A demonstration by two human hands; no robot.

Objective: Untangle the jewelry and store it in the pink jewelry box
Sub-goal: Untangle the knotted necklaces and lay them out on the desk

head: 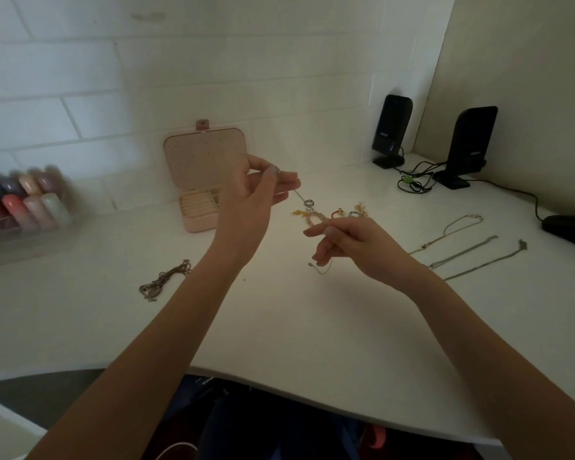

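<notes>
The pink jewelry box [198,224] stands open at the back of the white desk, lid upright against the wall. My left hand [256,197] is raised in front of it and pinches one end of a thin silver chain [299,195] that runs down to the right. My right hand [349,244] hovers lower, fingers loosely curled, and the chain's other end [319,268] dangles beneath it; whether the fingers pinch the chain is unclear. A tangled clump of chains [165,282] lies at the left. Rings and small gold charms [332,212] lie behind my right hand.
Three long chains [462,250] lie stretched out at the right. Two black speakers [392,131] with cables and a black mouse [568,227] stand at the back right. A clear tray of coloured bottles [24,204] sits at the left. The desk's curved front edge [279,386] is near me.
</notes>
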